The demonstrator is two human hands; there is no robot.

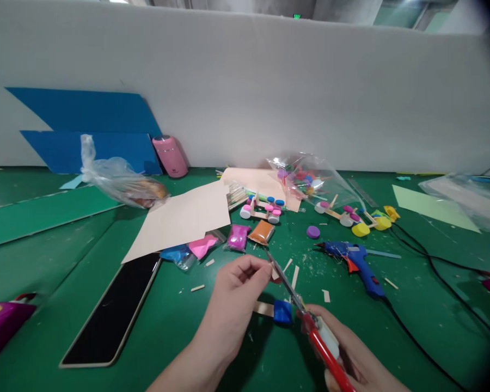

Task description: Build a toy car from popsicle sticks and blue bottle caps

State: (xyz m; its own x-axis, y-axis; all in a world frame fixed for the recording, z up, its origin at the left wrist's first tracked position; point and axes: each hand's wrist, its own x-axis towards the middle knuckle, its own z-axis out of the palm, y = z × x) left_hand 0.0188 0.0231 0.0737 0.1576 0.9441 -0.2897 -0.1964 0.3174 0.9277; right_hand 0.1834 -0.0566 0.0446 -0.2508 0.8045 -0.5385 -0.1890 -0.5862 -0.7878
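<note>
My left hand (pixel 240 294) pinches a small pale piece of wooden stick (pixel 275 272) between thumb and fingertips. In my right hand (pixel 351 348) is a pair of scissors (pixel 294 294) with red and white handles, seen nearly edge-on, its blades lying along the wooden piece. Whether the blades are parted, I cannot tell. Just below, a flat wooden stick (pixel 263 308) with a blue block (pixel 283 312) on its end shows beside my left hand. Cut wood scraps (pixel 295 276) lie on the green table around the blades.
A blue hot glue gun (pixel 357 261) with a black cable lies at the right. Small wheeled stick models (pixel 261 211), clay packets (pixel 238 238) and a purple disc (pixel 313 232) are farther back. A phone (pixel 114 310) lies left, partly under pale card (pixel 183 215); a pink bottle (pixel 170 157) stands behind.
</note>
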